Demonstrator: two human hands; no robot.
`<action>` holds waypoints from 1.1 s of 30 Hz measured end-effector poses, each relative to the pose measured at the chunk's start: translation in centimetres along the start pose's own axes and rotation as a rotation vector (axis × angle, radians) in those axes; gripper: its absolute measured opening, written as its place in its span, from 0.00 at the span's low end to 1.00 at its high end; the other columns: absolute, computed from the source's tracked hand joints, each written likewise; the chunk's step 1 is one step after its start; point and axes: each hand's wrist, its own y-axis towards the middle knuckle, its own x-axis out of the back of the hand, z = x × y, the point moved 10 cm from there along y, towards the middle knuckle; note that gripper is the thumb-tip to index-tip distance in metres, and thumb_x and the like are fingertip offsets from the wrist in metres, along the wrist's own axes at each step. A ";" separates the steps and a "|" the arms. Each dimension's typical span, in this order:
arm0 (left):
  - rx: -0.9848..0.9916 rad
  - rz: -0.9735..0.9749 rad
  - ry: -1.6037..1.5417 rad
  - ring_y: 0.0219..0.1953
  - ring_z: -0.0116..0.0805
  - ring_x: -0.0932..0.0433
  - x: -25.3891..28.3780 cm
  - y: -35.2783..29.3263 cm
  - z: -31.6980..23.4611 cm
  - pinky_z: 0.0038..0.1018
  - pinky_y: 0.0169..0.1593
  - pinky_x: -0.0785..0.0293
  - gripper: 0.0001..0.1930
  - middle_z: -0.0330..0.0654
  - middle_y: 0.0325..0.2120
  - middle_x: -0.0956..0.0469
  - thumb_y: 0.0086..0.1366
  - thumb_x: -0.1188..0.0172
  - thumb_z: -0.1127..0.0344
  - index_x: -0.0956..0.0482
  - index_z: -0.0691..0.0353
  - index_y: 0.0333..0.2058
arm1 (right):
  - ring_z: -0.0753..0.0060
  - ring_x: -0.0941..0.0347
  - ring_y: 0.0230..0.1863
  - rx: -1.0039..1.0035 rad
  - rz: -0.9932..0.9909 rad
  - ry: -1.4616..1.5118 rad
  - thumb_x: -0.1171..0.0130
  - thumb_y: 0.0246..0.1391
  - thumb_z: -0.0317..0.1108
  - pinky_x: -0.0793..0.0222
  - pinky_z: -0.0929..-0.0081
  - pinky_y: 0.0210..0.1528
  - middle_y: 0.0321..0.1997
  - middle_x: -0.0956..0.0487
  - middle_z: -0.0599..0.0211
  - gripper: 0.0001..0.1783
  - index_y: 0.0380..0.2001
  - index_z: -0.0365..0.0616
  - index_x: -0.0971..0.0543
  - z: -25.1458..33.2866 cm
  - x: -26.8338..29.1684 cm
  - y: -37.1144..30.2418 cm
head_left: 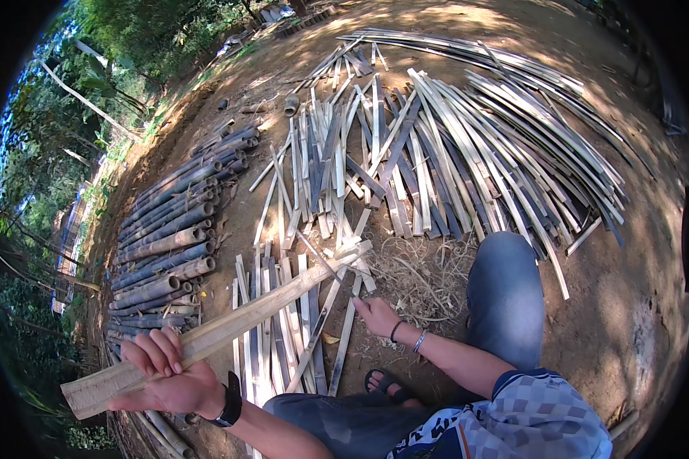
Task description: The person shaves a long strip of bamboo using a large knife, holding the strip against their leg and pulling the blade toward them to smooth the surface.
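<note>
A long split bamboo strip (245, 317) runs slantwise from the lower left up toward the middle, its pale inner face showing. My left hand (177, 379) is closed round it near its wide lower end, fingers curled over the edge. My right hand (377, 316) is closed on the handle of a knife (323, 265); the grip is mostly hidden by the fingers. The long, thin blade points up and left, crossing the strip near its far end. Whether the edge bites into the bamboo I cannot tell.
Split bamboo strips (275, 336) lie under the held piece, with larger heaps of strips (467, 153) beyond. Uncut bamboo poles (168, 245) are stacked at the left. Curly shavings (425, 279) cover the dirt by my bent knee (505, 298). A sandalled foot (390, 386) stands below.
</note>
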 end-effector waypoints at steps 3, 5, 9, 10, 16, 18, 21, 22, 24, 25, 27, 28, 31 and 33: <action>-0.024 -0.010 0.007 0.14 0.19 0.51 0.0 0.7 -0.5 0.18 0.22 0.53 0.35 0.30 0.12 0.49 0.60 0.62 0.23 0.46 0.52 0.19 | 0.53 0.23 0.21 -0.157 -0.013 -0.045 0.61 0.64 0.59 0.30 0.58 0.30 0.14 0.27 0.51 0.37 0.20 0.36 0.23 -2.7 0.9 1.3; -0.015 0.004 0.012 0.14 0.19 0.52 0.8 0.3 -0.3 0.18 0.22 0.53 0.35 0.30 0.12 0.49 0.60 0.61 0.23 0.47 0.52 0.19 | 0.53 0.23 0.23 -0.041 0.029 -0.002 0.60 0.64 0.58 0.30 0.58 0.31 0.14 0.27 0.51 0.35 0.21 0.36 0.23 0.7 -0.2 -0.5; -0.012 -0.012 0.039 0.14 0.19 0.52 0.8 0.2 -0.4 0.18 0.22 0.54 0.35 0.30 0.12 0.49 0.59 0.61 0.23 0.46 0.52 0.19 | 0.40 0.25 0.27 0.288 0.147 0.068 0.56 0.63 0.57 0.32 0.52 0.32 0.17 0.26 0.45 0.33 0.23 0.34 0.24 11.5 -0.1 -4.7; -0.015 -0.007 0.035 0.14 0.19 0.52 0.4 0.2 -0.5 0.19 0.22 0.54 0.35 0.30 0.12 0.49 0.59 0.61 0.23 0.46 0.52 0.19 | 0.40 0.25 0.26 0.277 0.174 0.085 0.56 0.63 0.56 0.32 0.52 0.32 0.17 0.26 0.46 0.32 0.24 0.35 0.24 11.7 -0.3 -4.9; 0.017 0.036 -0.007 0.14 0.20 0.52 -0.4 0.4 0.3 0.19 0.22 0.54 0.34 0.30 0.12 0.49 0.59 0.60 0.23 0.46 0.52 0.20 | 0.50 0.23 0.23 -0.343 0.007 0.086 0.59 0.63 0.58 0.31 0.59 0.30 0.14 0.26 0.51 0.35 0.20 0.36 0.23 -6.5 0.8 1.2; -0.002 0.036 -0.006 0.14 0.20 0.52 0.0 1.0 -0.1 0.19 0.22 0.54 0.34 0.30 0.13 0.49 0.59 0.60 0.23 0.46 0.52 0.20 | 0.50 0.23 0.23 -0.245 -0.075 0.017 0.60 0.63 0.59 0.30 0.60 0.31 0.16 0.25 0.51 0.37 0.18 0.35 0.23 -5.1 0.8 1.6; 0.010 0.026 0.010 0.15 0.20 0.52 1.0 0.4 0.0 0.19 0.23 0.54 0.34 0.30 0.13 0.49 0.59 0.58 0.23 0.46 0.52 0.20 | 0.49 0.24 0.23 -0.078 -0.024 -0.014 0.59 0.63 0.58 0.31 0.59 0.31 0.16 0.25 0.50 0.36 0.20 0.34 0.23 -1.7 -0.5 0.0; 0.013 0.042 0.008 0.16 0.20 0.52 1.1 0.6 -0.4 0.19 0.23 0.54 0.34 0.30 0.14 0.49 0.58 0.57 0.23 0.46 0.52 0.20 | 0.48 0.25 0.23 0.002 0.022 -0.012 0.59 0.63 0.57 0.32 0.58 0.31 0.16 0.26 0.50 0.35 0.21 0.34 0.22 1.3 -1.0 -0.4; 0.031 0.063 0.008 0.17 0.21 0.52 1.5 0.5 -0.4 0.19 0.24 0.53 0.34 0.30 0.15 0.49 0.58 0.55 0.24 0.46 0.52 0.20 | 0.43 0.25 0.26 0.116 0.132 0.058 0.58 0.63 0.57 0.32 0.55 0.32 0.19 0.25 0.45 0.34 0.24 0.33 0.23 7.3 -1.2 -2.6; 0.033 0.076 -0.004 0.17 0.21 0.51 1.2 0.5 -0.2 0.19 0.24 0.54 0.34 0.30 0.15 0.49 0.58 0.55 0.24 0.46 0.52 0.20 | 0.41 0.25 0.28 0.176 0.177 0.095 0.57 0.63 0.58 0.32 0.54 0.33 0.20 0.25 0.43 0.34 0.26 0.32 0.24 9.3 -1.1 -3.3; 0.025 0.068 0.003 0.16 0.21 0.51 0.9 0.5 -0.3 0.19 0.23 0.54 0.34 0.30 0.15 0.49 0.58 0.56 0.24 0.46 0.52 0.20 | 0.41 0.25 0.27 0.228 0.187 0.094 0.56 0.63 0.57 0.33 0.54 0.32 0.19 0.26 0.45 0.33 0.27 0.33 0.24 10.1 -1.5 -3.7; 0.011 0.050 0.017 0.16 0.20 0.51 0.7 0.3 -0.6 0.19 0.23 0.54 0.34 0.30 0.14 0.49 0.59 0.57 0.24 0.46 0.52 0.20 | 0.41 0.26 0.26 0.260 0.192 0.093 0.56 0.63 0.57 0.33 0.54 0.32 0.18 0.26 0.46 0.32 0.27 0.33 0.24 10.5 -1.7 -3.8; 0.004 0.033 0.021 0.15 0.20 0.51 0.5 0.5 -0.5 0.19 0.22 0.54 0.34 0.30 0.14 0.48 0.60 0.58 0.24 0.46 0.52 0.20 | 0.46 0.24 0.24 0.211 0.085 0.089 0.56 0.63 0.58 0.32 0.56 0.30 0.16 0.26 0.47 0.34 0.24 0.33 0.24 3.4 -2.4 -0.3; 0.033 0.032 -0.010 0.15 0.20 0.51 -0.3 0.3 0.6 0.19 0.22 0.54 0.34 0.30 0.14 0.48 0.60 0.59 0.24 0.46 0.52 0.20 | 0.58 0.25 0.17 -0.300 -0.074 0.062 0.57 0.63 0.58 0.30 0.64 0.26 0.16 0.24 0.58 0.34 0.19 0.38 0.23 -9.6 -0.3 3.3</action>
